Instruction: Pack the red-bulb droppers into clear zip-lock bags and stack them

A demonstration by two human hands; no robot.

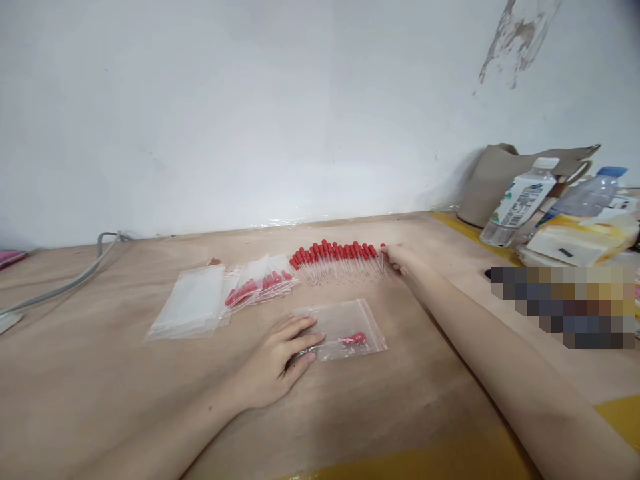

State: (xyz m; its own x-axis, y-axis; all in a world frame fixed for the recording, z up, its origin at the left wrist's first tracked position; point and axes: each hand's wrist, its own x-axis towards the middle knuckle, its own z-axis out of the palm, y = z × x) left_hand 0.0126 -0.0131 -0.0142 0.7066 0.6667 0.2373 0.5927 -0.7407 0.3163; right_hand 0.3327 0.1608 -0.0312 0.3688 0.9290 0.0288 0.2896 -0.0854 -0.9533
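My left hand (287, 360) lies with fingers stretched over the left end of a clear zip bag (333, 313). Inside that bag is one small screwdriver with a red handle (354, 339); its thin shaft points toward my fingers. Farther back, a row of red-handled screwdrivers (335, 251) lies side by side, handles toward the wall. At the right end of this row, my right hand (399, 257) pinches a single screwdriver (383, 257) near its red handle. My fingers partly cover it.
Flat clear bags (187, 303) lie at the left, beside filled bags with red handles (257, 287). A grey cable (83, 283) runs along the left. At the right stand a beige bag (483, 187), a white-capped bottle (520, 203) and a blue-capped bottle (590, 197).
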